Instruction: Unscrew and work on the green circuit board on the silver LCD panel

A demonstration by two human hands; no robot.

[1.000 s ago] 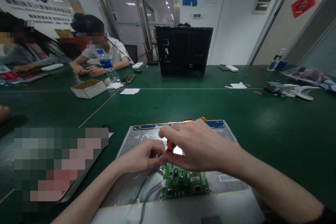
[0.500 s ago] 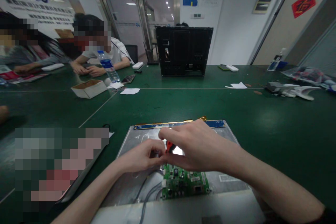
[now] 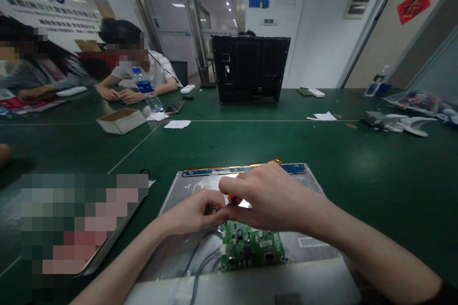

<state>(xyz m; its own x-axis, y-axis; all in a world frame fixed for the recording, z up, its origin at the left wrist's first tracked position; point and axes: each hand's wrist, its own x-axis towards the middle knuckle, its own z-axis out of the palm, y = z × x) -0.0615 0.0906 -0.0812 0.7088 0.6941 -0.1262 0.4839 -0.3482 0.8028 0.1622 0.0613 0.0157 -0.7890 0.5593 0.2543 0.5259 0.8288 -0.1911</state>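
Observation:
A silver metal panel (image 3: 304, 209) lies in front of me, with a green circuit board (image 3: 250, 245) on it and a thin blue board strip (image 3: 295, 168) along its far edge. My right hand (image 3: 268, 195) is closed round a red and black tool handle (image 3: 234, 198) just above the green board's far edge. Touching its fingertips from the left is my left hand (image 3: 200, 212), its fingers pinched together; whatever they hold is hidden. Grey cables (image 3: 202, 267) run from the board's left side toward the panel's near part.
A black monitor (image 3: 251, 70) stands at the back of the green table (image 3: 279, 140). Back left are an open box (image 3: 121, 121), a water bottle (image 3: 146, 89) and two seated people. Tangled parts (image 3: 393, 122) lie far right.
The red and black handle has turned within my right hand's fingers, and that hand has shifted slightly. My left hand stays in place. A seated person's head has moved a little.

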